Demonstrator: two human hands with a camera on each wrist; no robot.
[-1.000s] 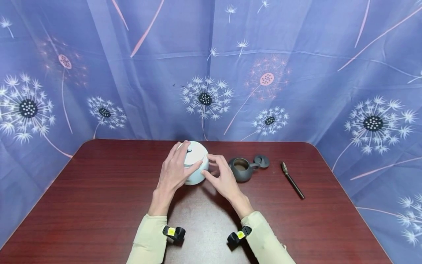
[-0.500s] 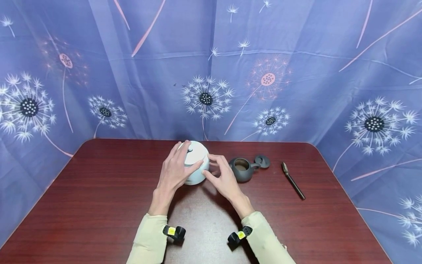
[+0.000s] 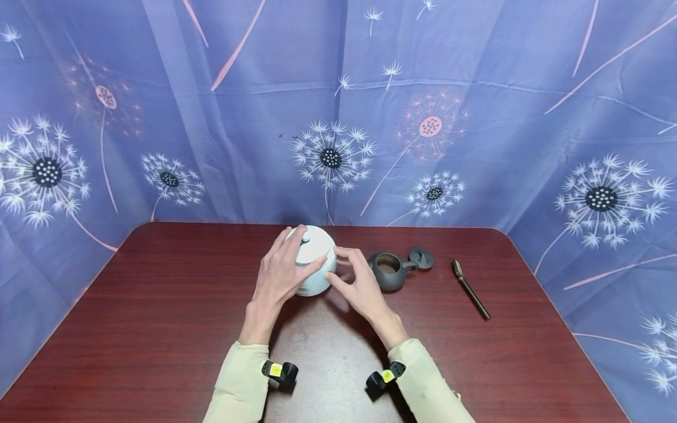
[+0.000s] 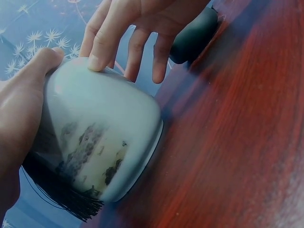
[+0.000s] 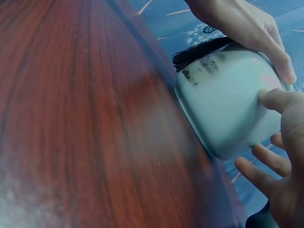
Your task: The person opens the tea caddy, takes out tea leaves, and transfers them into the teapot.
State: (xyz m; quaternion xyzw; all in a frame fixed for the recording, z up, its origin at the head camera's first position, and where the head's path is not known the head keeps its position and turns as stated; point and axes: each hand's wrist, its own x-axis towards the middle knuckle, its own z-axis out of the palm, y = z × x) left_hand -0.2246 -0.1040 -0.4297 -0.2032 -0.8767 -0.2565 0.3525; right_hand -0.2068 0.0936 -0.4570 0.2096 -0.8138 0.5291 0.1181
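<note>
White glazed jar point(image 5: 228, 104), upright on table point(image 3: 158, 329) b/w both hands.
L hand point(image 3: 277, 270) cups it, R hand point(image 3: 362, 288) thumb & fingers spread on opp. side; smooth glaze cd slip if pressure's uneven, & R fingers, nr dark pot point(image 3: 388, 282), might knock it. Pale, rounded, knobbed lid point(image 3: 319, 244) on, brownish print point(image 4: 90, 154).

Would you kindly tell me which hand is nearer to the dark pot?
The right hand. It is just left of the dark pot, touching the white jar. The left hand is farther off, at the white jar's left side.
</note>
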